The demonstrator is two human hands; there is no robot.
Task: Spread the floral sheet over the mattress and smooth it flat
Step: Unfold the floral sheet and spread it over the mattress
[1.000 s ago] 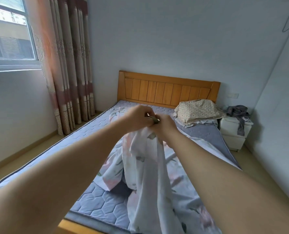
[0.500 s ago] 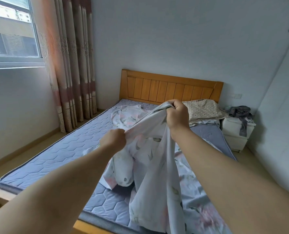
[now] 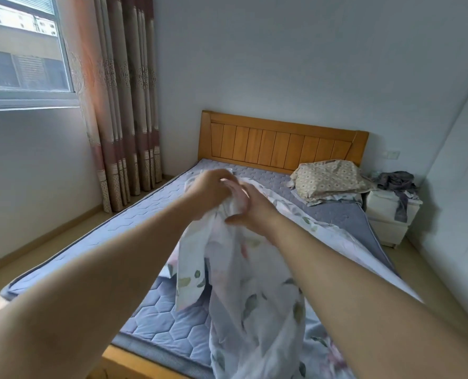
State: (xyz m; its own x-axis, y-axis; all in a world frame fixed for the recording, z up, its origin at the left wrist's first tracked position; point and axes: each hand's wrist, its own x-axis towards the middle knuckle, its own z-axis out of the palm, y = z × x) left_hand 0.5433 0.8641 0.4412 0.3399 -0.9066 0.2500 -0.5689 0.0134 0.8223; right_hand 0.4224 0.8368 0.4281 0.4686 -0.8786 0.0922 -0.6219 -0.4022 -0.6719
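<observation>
Left hand [image 3: 211, 188], right hand [image 3: 254, 212] — gripping floral sheet [image 3: 243, 283]

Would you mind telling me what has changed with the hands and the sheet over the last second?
Half a second ago the hands had drawn apart, stretching the floral sheet; now the left hand and right hand have come back together on the bunched cloth. The left grips it; the right's fingers are blurred. The sheet still hangs crumpled over the mattress; the pillow has not moved.

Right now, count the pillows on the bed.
1: the patterned pillow lies at the right head end of the mattress, beside the headboard; another may hide beneath it.
</observation>
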